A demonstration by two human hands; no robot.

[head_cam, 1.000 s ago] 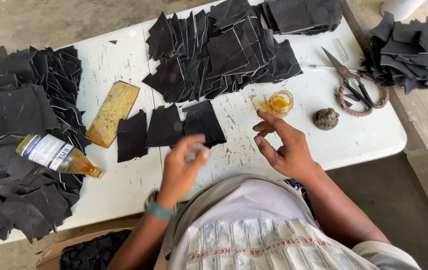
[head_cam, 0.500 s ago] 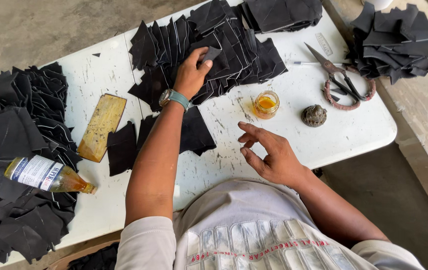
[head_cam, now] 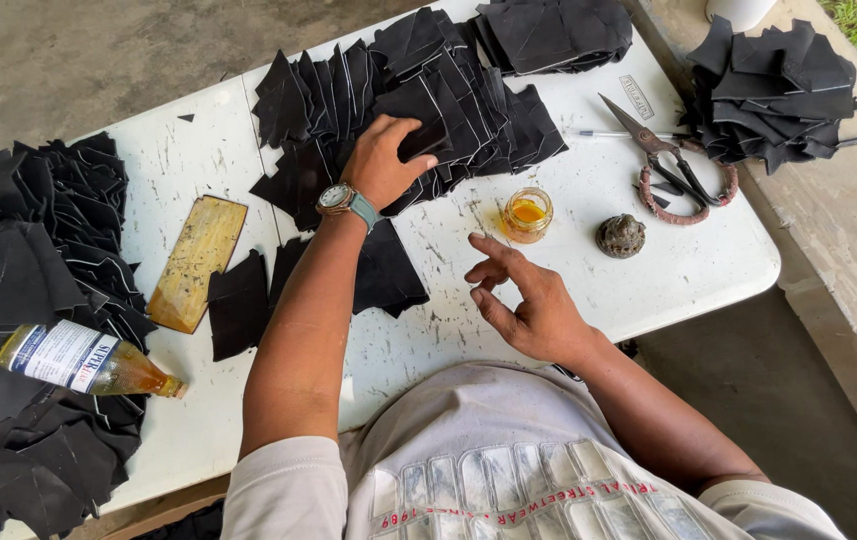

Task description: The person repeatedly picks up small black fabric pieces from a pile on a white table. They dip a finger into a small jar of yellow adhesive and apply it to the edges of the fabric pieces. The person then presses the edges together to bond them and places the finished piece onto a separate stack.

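Head view: the person's left hand [head_cam: 387, 160] is reaching far across the white table [head_cam: 689, 270], fingers closing on one black leather piece [head_cam: 419, 140] atop the fanned pile of cut pieces [head_cam: 489, 100]. The right hand [head_cam: 534, 305] is hovering above the tabletop with fingers spread and empty, just short of the small glass jar of amber glue [head_cam: 528, 213]. Scissors [head_cam: 674, 170] are lying well to the right; a yellow board [head_cam: 197, 262] and a lying bottle [head_cam: 84, 360] are sitting to the left.
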